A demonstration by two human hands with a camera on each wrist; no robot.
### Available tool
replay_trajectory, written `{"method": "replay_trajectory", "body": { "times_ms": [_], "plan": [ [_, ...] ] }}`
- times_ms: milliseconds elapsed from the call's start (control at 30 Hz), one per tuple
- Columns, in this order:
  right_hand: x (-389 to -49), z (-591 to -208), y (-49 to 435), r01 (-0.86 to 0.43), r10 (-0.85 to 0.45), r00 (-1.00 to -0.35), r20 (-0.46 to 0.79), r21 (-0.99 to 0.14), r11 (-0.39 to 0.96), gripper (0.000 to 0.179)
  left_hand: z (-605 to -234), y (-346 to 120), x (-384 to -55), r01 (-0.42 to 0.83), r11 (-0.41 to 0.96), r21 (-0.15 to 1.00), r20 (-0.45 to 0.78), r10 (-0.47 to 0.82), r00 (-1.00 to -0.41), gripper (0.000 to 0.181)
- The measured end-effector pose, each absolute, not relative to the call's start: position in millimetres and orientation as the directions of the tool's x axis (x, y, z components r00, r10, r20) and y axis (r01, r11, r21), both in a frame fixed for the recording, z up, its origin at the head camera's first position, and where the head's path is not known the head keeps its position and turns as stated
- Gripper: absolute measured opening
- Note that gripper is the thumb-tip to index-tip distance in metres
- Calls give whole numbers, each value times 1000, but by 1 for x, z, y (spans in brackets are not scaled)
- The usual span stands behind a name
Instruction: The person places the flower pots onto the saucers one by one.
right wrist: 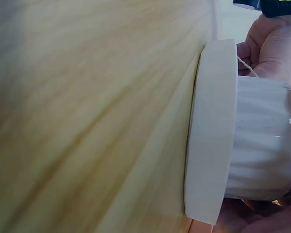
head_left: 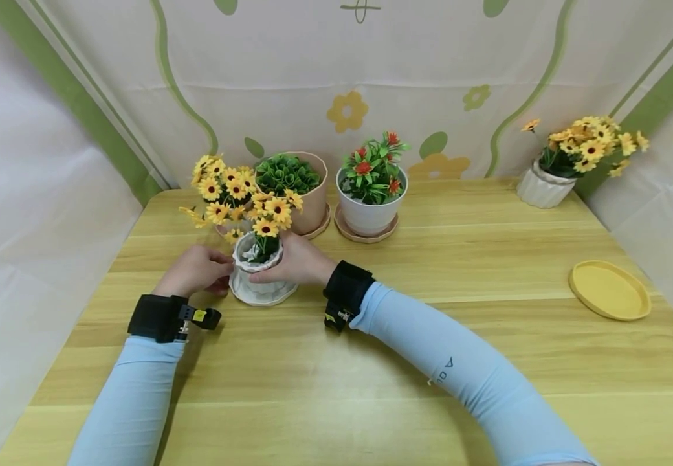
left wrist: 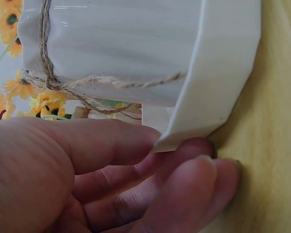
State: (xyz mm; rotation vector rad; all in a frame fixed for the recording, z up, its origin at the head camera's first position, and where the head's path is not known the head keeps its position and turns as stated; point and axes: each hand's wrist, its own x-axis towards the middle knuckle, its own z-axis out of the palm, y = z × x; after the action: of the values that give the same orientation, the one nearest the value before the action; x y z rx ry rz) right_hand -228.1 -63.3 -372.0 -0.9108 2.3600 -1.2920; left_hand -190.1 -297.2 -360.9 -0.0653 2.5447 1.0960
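A white ribbed flowerpot [right wrist: 262,136] with yellow daisy-like flowers [head_left: 272,213] stands upright on a white many-sided saucer [head_left: 257,299], left of the table's middle. My right hand [head_left: 304,259] grips the pot from its right side, thumb across the front near the rim. At the saucer's left edge, my left hand [head_left: 197,268] pinches the rim, with fingertips under it and close to the tabletop in the left wrist view. Twine [left wrist: 136,82] is tied around the pot.
Behind stand another yellow-flowered plant [head_left: 211,189], a leafy plant in a peach pot [head_left: 313,206] and a red-flowered plant in a white pot [head_left: 368,217] on saucers. A yellow saucer [head_left: 610,290] lies right; another white flowerpot [head_left: 546,188] is at the back-right corner.
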Motion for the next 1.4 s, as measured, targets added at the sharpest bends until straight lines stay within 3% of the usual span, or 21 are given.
{"method": "replay_trajectory", "body": {
  "times_ms": [200, 467, 833, 1000, 1233, 1400],
  "plan": [
    [-229, -374, -61, -372, -665, -747, 32, -848, 377, 100, -361, -295, -191, -179, 689, 702, -347, 111, -931, 34],
    [-231, -377, -57, -391, -693, -718, 69, -864, 318, 87, -363, -294, -192, -164, 694, 701, -338, 122, -933, 34],
    [-228, -367, -36, -331, -696, -718, 20, -889, 316, 96, -361, -295, -191, -187, 682, 707, -356, 114, -928, 35],
    [-221, -356, -9, -344, -701, -713, -6, -868, 357, 86, -360, -295, -191, -182, 686, 705, -353, 117, -928, 34],
    [-208, -346, 41, -405, -703, -710, 42, -841, 360, 58, -360, -297, -189, -179, 690, 701, -348, 112, -931, 34],
    [-201, -341, 88, -435, -687, -721, 90, -831, 347, 48, -360, -296, -189, -183, 693, 697, -351, 108, -930, 34]
  ]
}}
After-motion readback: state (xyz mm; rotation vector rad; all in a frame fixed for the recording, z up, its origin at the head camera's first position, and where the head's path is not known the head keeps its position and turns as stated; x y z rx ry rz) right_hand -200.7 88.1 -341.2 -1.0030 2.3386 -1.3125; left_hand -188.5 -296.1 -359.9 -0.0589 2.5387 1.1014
